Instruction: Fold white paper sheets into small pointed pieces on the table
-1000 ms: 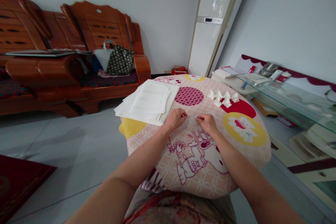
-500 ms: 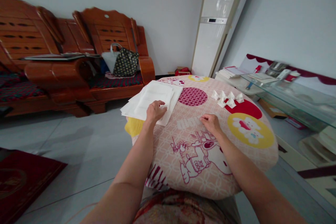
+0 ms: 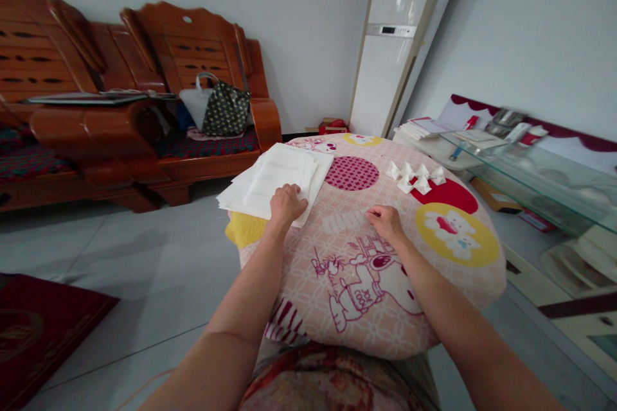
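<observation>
1. Desk point(image 3: 301, 282): the top is covered with a printed cloth point(image 3: 385, 327). The person is at the near edge, both forearms extending over it.
2. Papers point(image 3: 282, 170): a loose white stack, unevenly fanned, lying at the left edge of the desk towards the far side.
3. Left hand point(image 3: 288, 204): placed on the near right part of the papers, fingers curled downward. From where I stand, I cannot tell whether it grasps a sheet or only touches the stack.
4. Right hand point(image 3: 387, 223): low at the cloth, near the middle of the desk, thumb and fingertips drawn together. I cannot tell whether anything is pinched there. The two hands are apart.
5. Folded pieces point(image 3: 422, 186): small, white and pointed, grouped towards the right edge, beyond the right hand and partly over a red circle on the cloth. They are well apart from the papers.
6. Glass shelf point(image 3: 511, 164): located beyond the right edge of the desk.
7. Patterned bag point(image 3: 226, 109): on a wooden chair point(image 3: 193, 48) beyond the far left of the desk.
</observation>
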`<state>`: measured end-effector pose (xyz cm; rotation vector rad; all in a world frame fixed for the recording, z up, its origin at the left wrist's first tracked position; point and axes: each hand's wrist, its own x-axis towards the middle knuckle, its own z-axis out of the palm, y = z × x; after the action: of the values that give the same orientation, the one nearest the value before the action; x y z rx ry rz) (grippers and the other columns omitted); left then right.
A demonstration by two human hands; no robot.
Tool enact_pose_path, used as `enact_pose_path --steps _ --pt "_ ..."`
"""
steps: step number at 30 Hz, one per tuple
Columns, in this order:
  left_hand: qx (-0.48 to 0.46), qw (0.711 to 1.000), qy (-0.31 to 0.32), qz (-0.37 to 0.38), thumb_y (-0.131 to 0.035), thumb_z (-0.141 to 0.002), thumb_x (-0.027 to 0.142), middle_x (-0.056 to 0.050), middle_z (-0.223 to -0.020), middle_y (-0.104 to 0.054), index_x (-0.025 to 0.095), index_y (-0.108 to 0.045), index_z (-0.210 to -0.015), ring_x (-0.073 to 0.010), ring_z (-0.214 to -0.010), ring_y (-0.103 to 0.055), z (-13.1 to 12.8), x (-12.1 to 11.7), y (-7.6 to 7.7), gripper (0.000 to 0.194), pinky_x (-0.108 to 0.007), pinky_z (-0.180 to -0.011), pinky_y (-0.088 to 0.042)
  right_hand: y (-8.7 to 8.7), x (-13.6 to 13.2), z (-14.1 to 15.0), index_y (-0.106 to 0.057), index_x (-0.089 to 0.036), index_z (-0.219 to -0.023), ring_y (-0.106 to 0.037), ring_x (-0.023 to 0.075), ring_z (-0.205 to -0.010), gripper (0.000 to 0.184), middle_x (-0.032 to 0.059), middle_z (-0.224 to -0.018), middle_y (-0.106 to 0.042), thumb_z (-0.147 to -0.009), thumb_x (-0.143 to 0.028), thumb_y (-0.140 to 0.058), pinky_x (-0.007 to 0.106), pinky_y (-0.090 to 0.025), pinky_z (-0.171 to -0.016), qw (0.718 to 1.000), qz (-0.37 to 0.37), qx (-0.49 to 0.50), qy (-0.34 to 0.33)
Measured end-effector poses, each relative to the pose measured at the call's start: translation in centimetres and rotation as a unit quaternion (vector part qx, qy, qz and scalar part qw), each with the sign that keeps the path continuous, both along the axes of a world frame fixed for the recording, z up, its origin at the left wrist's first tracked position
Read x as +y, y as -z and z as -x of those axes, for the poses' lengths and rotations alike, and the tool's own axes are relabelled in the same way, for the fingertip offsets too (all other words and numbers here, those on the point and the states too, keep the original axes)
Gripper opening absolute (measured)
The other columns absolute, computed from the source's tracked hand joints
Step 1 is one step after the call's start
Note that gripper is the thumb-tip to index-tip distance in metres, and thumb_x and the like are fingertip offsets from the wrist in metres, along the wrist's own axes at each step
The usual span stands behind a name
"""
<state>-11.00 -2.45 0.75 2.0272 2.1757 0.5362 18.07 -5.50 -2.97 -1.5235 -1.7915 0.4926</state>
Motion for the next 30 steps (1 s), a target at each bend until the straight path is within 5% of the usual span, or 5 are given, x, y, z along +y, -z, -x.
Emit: enact_pose_path --steps 9,17,24,30 --pt "-0.043 0.997 -0.062 0.009 -0.058 -0.09 0.035 -0.014 -0.105 -0.079 0.019 -0.08 -0.106 -0.0303 -0.103 -0.072 0.7 0.1 -0.9 0.032 -0.035 -0.084 -0.052 0.4 0.3 -0.1 -0.059 -0.019 -0.058 -0.046 0.0153 -0.055 0.026 0.0006 -0.054 -0.053 -0.072 -0.04 -0.054 0.029 -0.031 -0.057 1.0 -0.001 0.009 0.003" --pt "-0.09 0.995 0.032 -0.024 -0.061 -0.09 0.033 -0.009 -0.098 -0.081 0.02 -0.082 -0.101 -0.0242 -0.092 -0.073 3.6 0.7 -0.5 0.027 -0.031 -0.082 -0.051 0.8 0.3 -0.4 -0.054 -0.02 -0.054 -0.043 0.0142 -0.054 0.029 -0.001 -0.052 -0.046 -0.075 -0.039 -0.054 0.029 -0.028 -0.055 1.0 -0.016 0.012 -0.009" --pt "-0.176 0.972 0.158 -0.011 -0.073 -0.072 0.027 -0.006 -0.109 -0.079 0.02 -0.08 -0.105 -0.0248 -0.1 -0.073 5.7 1.2 0.7 0.034 -0.034 -0.093 -0.055 0.7 0.3 -0.3 -0.056 -0.019 -0.056 -0.043 0.0143 -0.054 0.027 -0.0007 -0.053 -0.048 -0.075 -0.039 -0.055 0.029 -0.028 -0.055 1.0 -0.016 0.011 -0.008" --pt "-0.151 0.972 0.18 -0.024 -0.074 -0.07 0.025 -0.009 -0.113 -0.077 0.017 -0.079 -0.105 -0.0261 -0.104 -0.072 5.2 1.3 1.0 0.036 -0.034 -0.095 -0.055 0.7 0.3 -0.3 -0.055 -0.019 -0.055 -0.042 0.0138 -0.053 0.027 -0.001 -0.052 -0.047 -0.074 -0.039 -0.054 0.029 -0.028 -0.054 1.0 -0.01 0.011 -0.002"
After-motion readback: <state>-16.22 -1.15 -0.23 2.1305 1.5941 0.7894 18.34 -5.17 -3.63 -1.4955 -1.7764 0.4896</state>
